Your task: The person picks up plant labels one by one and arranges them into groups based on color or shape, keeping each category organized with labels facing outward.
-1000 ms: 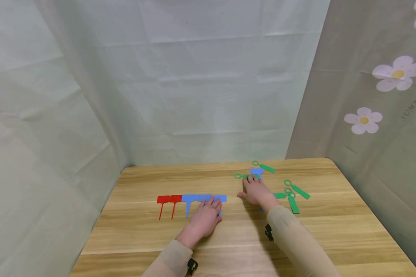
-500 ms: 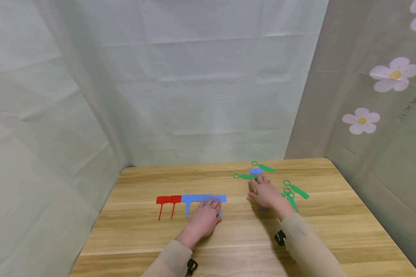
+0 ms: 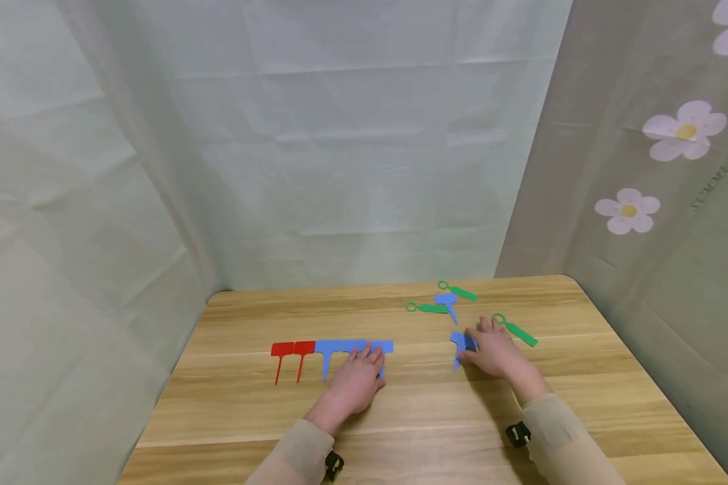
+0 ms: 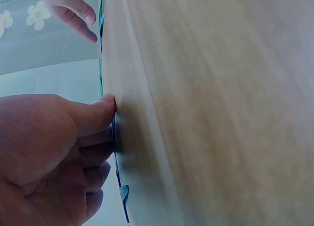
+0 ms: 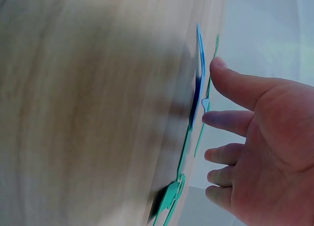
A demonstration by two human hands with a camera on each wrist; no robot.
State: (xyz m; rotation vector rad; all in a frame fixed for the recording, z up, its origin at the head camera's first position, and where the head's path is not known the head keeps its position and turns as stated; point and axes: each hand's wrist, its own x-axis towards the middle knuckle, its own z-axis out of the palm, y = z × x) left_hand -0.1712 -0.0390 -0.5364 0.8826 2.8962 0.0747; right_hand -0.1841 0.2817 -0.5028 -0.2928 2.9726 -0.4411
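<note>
My left hand (image 3: 358,382) lies with its fingers extended over a row of blue T-shaped plant labels (image 3: 327,347), partly covering them. Two red T-shaped plant labels (image 3: 283,349) continue that row at its left end. To the right, my right hand (image 3: 499,356) hovers low with spread fingers, beside a loose blue T-shaped plant label (image 3: 458,340). Its palm and fingers hold nothing in the right wrist view, where green tags (image 5: 170,195) lie below the fingers. The head view has those tags hidden behind this hand.
Behind the right hand, another blue T-shaped label (image 3: 446,298) lies between two green ring-ended tags (image 3: 432,308). A further green tag (image 3: 522,335) is just right of the hand. Cloth walls (image 3: 364,168) surround the wooden table (image 3: 425,431) at the back and sides.
My right hand has moved rightward, away from the back labels, uncovering the blue label there and the one now beside its fingers. My left hand stays on the row.
</note>
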